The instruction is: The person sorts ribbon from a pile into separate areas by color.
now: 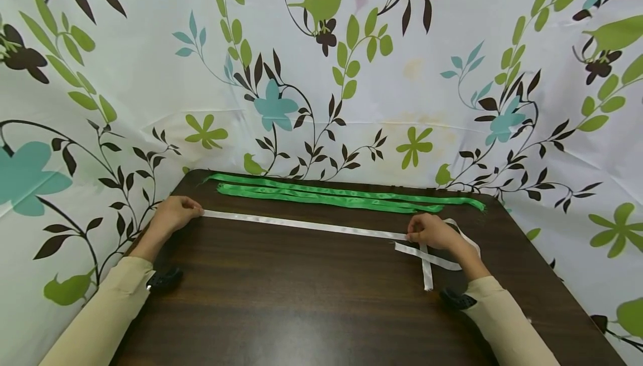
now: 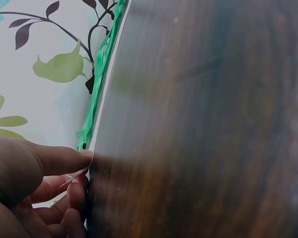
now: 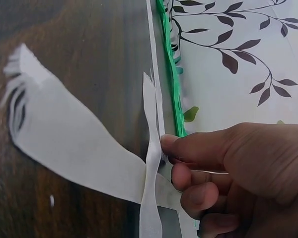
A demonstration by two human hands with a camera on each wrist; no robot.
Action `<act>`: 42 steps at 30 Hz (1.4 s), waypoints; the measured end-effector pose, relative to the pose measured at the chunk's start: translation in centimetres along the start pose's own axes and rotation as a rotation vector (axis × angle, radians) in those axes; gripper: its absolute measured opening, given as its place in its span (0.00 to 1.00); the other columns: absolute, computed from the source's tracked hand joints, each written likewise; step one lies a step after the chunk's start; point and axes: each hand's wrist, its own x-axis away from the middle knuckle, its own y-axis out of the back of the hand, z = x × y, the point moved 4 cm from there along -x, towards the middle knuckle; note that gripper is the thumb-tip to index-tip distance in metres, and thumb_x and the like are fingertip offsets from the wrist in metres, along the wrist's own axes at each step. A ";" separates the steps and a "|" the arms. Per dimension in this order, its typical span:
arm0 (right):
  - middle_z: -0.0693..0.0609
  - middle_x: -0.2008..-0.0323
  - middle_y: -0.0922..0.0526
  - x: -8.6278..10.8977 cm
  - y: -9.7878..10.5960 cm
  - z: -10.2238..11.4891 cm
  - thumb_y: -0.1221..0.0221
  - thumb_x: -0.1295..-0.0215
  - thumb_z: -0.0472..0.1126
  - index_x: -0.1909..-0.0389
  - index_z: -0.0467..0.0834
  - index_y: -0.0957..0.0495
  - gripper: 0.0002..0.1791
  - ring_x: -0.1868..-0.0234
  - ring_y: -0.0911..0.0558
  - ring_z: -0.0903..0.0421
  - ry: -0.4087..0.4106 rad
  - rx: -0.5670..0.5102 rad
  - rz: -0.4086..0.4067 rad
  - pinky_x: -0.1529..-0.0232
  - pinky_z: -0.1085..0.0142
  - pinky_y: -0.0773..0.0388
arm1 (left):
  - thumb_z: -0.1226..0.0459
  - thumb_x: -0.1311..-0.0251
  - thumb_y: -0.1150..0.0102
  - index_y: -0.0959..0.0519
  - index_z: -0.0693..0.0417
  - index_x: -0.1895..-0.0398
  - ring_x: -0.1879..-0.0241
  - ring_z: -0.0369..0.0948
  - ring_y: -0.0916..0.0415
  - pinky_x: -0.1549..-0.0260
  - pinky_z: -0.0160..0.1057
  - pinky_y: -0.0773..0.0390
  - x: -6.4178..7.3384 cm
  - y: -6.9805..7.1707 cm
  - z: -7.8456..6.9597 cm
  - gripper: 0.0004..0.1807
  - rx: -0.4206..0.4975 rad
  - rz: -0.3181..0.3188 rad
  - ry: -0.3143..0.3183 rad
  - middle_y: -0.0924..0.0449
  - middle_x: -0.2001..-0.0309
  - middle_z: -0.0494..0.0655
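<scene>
A white satin ribbon (image 1: pixel 301 225) stretches straight across the dark table between both hands. My left hand (image 1: pixel 177 213) pinches its left end between thumb and fingers; in the left wrist view a frayed tip (image 2: pixel 75 174) pokes out among the fingers (image 2: pixel 64 159). Toward the other end, my right hand (image 1: pixel 433 233) pinches the same ribbon. Beneath and beside the right hand lie loose white ribbon pieces (image 1: pixel 427 255), crossing one another. A broad one with a frayed end (image 3: pixel 74 134) shows close up in the right wrist view.
Several green ribbons (image 1: pixel 321 194) lie lengthwise along the back of the brown table (image 1: pixel 281 293). Behind it and at both sides hangs a white cloth (image 1: pixel 321 76) printed with leaves, birds and flowers. Dark wrist straps (image 1: pixel 163 278) sit at the cuffs of the cream sleeves.
</scene>
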 end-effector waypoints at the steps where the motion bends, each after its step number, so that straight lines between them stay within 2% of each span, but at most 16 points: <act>1: 0.54 0.73 0.18 0.0 0.0 0.0 0.33 0.32 0.40 0.64 0.42 0.20 0.07 0.75 0.23 0.55 0.002 0.003 -0.001 0.72 0.58 0.27 | 0.60 0.34 0.36 0.16 0.67 0.59 0.59 0.60 0.23 0.61 0.58 0.27 0.0 -0.1 0.0 0.15 0.003 0.001 0.000 0.19 0.59 0.65; 6: 0.54 0.73 0.18 0.6 0.4 0.3 0.34 0.31 0.39 0.62 0.42 0.20 0.05 0.74 0.22 0.55 0.023 0.032 -0.011 0.72 0.58 0.27 | 0.59 0.31 0.39 0.20 0.71 0.52 0.55 0.64 0.24 0.60 0.59 0.26 -0.3 -0.2 0.1 0.19 0.024 0.010 0.004 0.21 0.53 0.70; 12: 0.50 0.70 0.17 2.0 1.9 2.0 0.37 0.28 0.39 0.56 0.40 0.20 0.07 0.69 0.19 0.49 0.018 0.029 -0.022 0.70 0.57 0.25 | 0.58 0.29 0.42 0.24 0.74 0.48 0.61 0.60 0.21 0.62 0.57 0.25 -0.3 0.3 0.0 0.23 0.020 0.003 -0.001 0.19 0.58 0.68; 15: 0.48 0.69 0.17 2.6 2.5 3.1 0.38 0.27 0.40 0.55 0.38 0.20 0.08 0.69 0.18 0.46 0.030 0.028 -0.009 0.70 0.57 0.25 | 0.57 0.29 0.44 0.25 0.74 0.47 0.59 0.61 0.22 0.61 0.58 0.26 -0.2 0.8 0.0 0.24 0.005 -0.015 -0.006 0.21 0.57 0.69; 19: 0.47 0.69 0.17 3.3 2.6 3.8 0.37 0.27 0.39 0.54 0.38 0.20 0.09 0.73 0.19 0.47 0.009 0.007 0.053 0.73 0.57 0.24 | 0.58 0.30 0.45 0.25 0.73 0.47 0.57 0.63 0.24 0.61 0.59 0.26 0.2 1.6 -0.4 0.23 0.004 -0.066 -0.028 0.22 0.54 0.71; 22: 0.49 0.69 0.18 3.5 2.3 3.8 0.36 0.29 0.39 0.51 0.37 0.21 0.12 0.78 0.22 0.50 -0.014 -0.003 0.134 0.74 0.58 0.24 | 0.59 0.30 0.46 0.25 0.72 0.47 0.56 0.64 0.24 0.60 0.60 0.27 0.5 2.1 -0.9 0.21 0.013 -0.118 -0.066 0.22 0.54 0.71; 25: 0.48 0.73 0.20 3.6 1.7 3.4 0.33 0.31 0.39 0.48 0.35 0.22 0.16 0.79 0.24 0.52 -0.024 0.030 0.200 0.73 0.59 0.27 | 0.58 0.28 0.47 0.24 0.70 0.48 0.55 0.63 0.24 0.60 0.60 0.28 0.6 2.3 -1.8 0.21 0.022 -0.141 -0.092 0.22 0.53 0.70; 29: 0.45 0.68 0.22 3.7 1.4 2.9 0.30 0.35 0.41 0.50 0.36 0.20 0.18 0.69 0.23 0.52 -0.027 0.107 0.212 0.69 0.57 0.26 | 0.56 0.26 0.47 0.24 0.68 0.46 0.54 0.63 0.24 0.60 0.60 0.27 0.8 2.0 -3.7 0.21 0.044 -0.095 -0.131 0.22 0.52 0.70; 31: 0.46 0.65 0.22 3.7 1.3 2.8 0.29 0.36 0.41 0.50 0.36 0.20 0.18 0.66 0.24 0.52 -0.031 0.117 0.216 0.67 0.56 0.25 | 0.55 0.26 0.46 0.23 0.67 0.46 0.54 0.63 0.23 0.60 0.60 0.26 1.0 1.6 -4.8 0.21 0.063 -0.059 -0.157 0.21 0.52 0.69; 37: 0.50 0.69 0.22 3.3 0.8 2.8 0.30 0.36 0.37 0.51 0.35 0.22 0.17 0.70 0.24 0.54 -0.061 0.061 0.241 0.68 0.58 0.26 | 0.52 0.27 0.43 0.21 0.61 0.46 0.55 0.56 0.21 0.60 0.56 0.23 1.6 0.0 -7.5 0.22 0.083 0.053 -0.218 0.18 0.54 0.61; 42: 0.51 0.68 0.22 3.1 0.4 2.8 0.30 0.36 0.37 0.59 0.40 0.21 0.10 0.69 0.25 0.54 -0.051 0.077 0.231 0.69 0.58 0.27 | 0.52 0.27 0.42 0.19 0.58 0.48 0.59 0.50 0.19 0.62 0.52 0.22 2.3 -1.5 -9.2 0.19 0.095 0.135 -0.244 0.16 0.56 0.54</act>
